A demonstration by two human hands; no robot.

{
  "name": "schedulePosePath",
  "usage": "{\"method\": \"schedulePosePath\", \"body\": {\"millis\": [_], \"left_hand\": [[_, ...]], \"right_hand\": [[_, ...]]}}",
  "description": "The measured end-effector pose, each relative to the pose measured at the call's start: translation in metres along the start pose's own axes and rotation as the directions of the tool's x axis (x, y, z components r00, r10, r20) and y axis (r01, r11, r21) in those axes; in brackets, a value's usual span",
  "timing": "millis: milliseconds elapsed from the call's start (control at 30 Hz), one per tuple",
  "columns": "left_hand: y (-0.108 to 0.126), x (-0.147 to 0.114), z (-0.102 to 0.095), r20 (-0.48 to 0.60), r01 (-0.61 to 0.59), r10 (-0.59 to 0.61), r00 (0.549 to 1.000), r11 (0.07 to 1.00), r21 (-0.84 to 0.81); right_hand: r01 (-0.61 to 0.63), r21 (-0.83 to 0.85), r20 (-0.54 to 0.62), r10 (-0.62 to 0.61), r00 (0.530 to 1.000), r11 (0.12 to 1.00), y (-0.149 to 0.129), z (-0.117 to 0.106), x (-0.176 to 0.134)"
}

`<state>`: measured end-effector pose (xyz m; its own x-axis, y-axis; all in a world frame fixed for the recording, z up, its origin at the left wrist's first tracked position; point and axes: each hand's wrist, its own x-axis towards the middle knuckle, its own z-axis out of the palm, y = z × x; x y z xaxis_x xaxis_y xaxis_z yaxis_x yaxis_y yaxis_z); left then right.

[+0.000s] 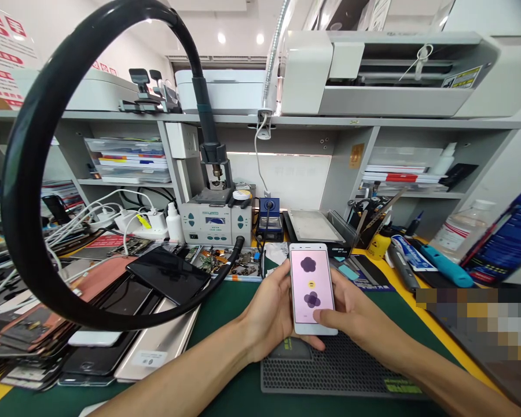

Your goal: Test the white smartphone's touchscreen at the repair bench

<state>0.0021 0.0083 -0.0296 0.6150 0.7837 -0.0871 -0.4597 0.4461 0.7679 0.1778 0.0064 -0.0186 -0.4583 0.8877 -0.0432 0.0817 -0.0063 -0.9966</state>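
Note:
A white smartphone is held upright between both hands, its lit screen pink with dark flower shapes and a small yellow dot. My left hand wraps round its left side and back, with fingers partly hidden behind it. My right hand grips the right edge, its thumb lying on the lower part of the screen. Below the phone, a dark grey perforated work pad rests on the green mat.
Stacked phones and phone parts crowd the left. A thick black hose loops from the soldering station. Behind stand a tray of small parts and a flat plate device. Bottles and tools line the right.

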Motion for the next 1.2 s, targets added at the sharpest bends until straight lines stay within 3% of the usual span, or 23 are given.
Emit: {"method": "schedulePosePath", "body": {"millis": [1200], "left_hand": [[0.001,0.001,0.002,-0.017,0.028,-0.029,0.999,0.998,-0.048]], "right_hand": [[-0.013,0.007,0.024,0.012,1.0,1.0,-0.013,-0.001,-0.001]]}}
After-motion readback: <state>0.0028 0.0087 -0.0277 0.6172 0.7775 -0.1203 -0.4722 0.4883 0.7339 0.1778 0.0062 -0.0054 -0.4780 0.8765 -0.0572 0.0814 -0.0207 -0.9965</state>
